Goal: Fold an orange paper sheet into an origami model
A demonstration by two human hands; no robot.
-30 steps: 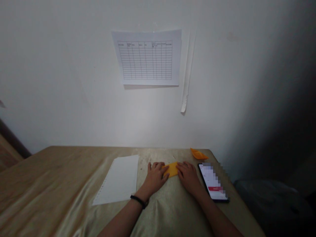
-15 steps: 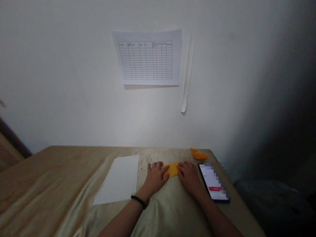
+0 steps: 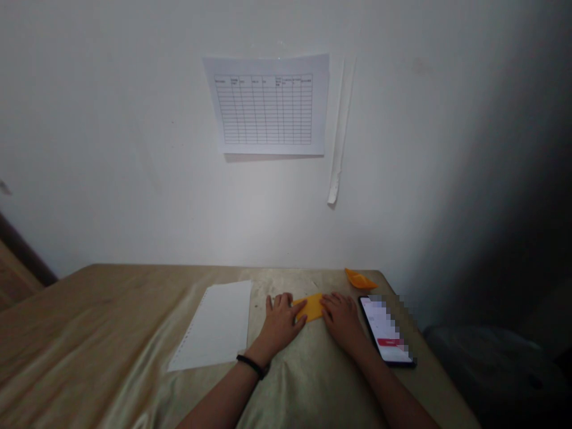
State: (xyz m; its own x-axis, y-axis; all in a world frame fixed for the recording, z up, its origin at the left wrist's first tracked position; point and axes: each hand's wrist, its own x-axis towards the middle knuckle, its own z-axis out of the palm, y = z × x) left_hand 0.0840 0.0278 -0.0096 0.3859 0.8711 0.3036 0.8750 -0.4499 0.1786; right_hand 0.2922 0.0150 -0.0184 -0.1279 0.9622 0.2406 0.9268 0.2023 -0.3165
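A small folded piece of yellow paper lies flat on the cloth-covered table between my hands. My left hand, with a black band at the wrist, rests on its left end. The fingers there are spread, and the index finger and thumb touch the paper. On the opposite end lies my right hand, palm down, its fingertips pressing the right edge. Neither hand is closed around the paper. Beyond the right hand, near the table's back corner, sits an orange folded paper boat.
To the left lies a white sheet with punched holes. A phone with a lit screen, partly pixelated, lies right of my right hand. Satiny beige cloth covers the table, wrinkled at left. A printed grid sheet hangs on the wall behind.
The fingers of my left hand have shifted very slightly left on the yellow paper. My right hand and the other things look unchanged.
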